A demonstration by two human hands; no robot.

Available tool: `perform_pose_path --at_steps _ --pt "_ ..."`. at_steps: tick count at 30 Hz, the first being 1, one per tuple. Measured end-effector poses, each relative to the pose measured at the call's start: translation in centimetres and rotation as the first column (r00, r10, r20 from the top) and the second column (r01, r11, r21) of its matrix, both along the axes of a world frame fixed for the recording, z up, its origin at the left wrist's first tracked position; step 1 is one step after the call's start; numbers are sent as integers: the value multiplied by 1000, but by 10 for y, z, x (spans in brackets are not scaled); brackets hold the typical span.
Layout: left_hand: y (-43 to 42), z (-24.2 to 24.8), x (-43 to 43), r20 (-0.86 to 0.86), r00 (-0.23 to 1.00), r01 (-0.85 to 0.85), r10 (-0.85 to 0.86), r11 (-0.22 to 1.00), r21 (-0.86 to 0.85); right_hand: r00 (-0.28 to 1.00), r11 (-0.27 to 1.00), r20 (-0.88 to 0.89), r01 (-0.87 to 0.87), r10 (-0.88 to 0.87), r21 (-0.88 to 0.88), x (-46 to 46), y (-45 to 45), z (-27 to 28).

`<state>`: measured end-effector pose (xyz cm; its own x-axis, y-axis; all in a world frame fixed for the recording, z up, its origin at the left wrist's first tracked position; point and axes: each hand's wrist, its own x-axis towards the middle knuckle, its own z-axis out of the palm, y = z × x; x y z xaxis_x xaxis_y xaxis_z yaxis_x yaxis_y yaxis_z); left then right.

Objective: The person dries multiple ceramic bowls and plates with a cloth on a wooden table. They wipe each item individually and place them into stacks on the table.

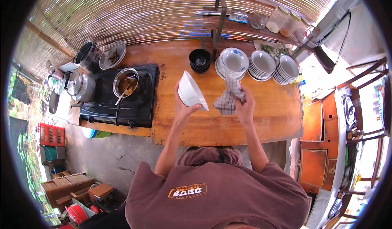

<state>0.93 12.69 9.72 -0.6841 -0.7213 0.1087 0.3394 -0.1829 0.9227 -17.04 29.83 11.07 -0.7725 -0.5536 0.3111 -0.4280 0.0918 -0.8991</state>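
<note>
My left hand (184, 109) grips a white bowl (190, 91) by its side, tilted so that its mouth faces right. The bowl is held over the wooden table (211, 131). In my right hand (246, 105) is a bunched checkered cloth (228, 97), apart from the bowl. Beyond the cloth stands a stack of white bowls with a blue flower pattern (233, 60). Two more stacks of white bowls follow to its right, a middle one (262, 64) and a right one (287, 69). Small black bowls (199, 60) are stacked behind the white bowl.
At left, a black gas stove (104, 97) carries a pot with brown liquid and a spoon (126, 83) and a metal kettle (82, 86). A plate with dark food (112, 56) stands behind. Glass jars (278, 19) line a wooden shelf (245, 28) above the bowls.
</note>
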Motion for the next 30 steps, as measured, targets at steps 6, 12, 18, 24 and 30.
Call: perform_pose_path --at_steps 6,12,18,24,30 --pt "57 -4 -26 4 984 179 -181 977 117 864 884 190 -447 467 -137 54 1 34" --pt "88 -24 -39 -130 941 329 -313 935 130 679 690 -134 -694 722 204 27 32 29" --pt "124 -27 -70 -251 943 293 -218 904 313 613 615 -96 -747 784 253 -18 68 36" --pt "151 4 -99 -334 918 324 -212 888 328 692 780 -361 -573 625 252 -47 106 66" --pt "190 18 -136 -132 959 280 -251 912 300 525 655 -407 -686 747 316 -89 105 52"
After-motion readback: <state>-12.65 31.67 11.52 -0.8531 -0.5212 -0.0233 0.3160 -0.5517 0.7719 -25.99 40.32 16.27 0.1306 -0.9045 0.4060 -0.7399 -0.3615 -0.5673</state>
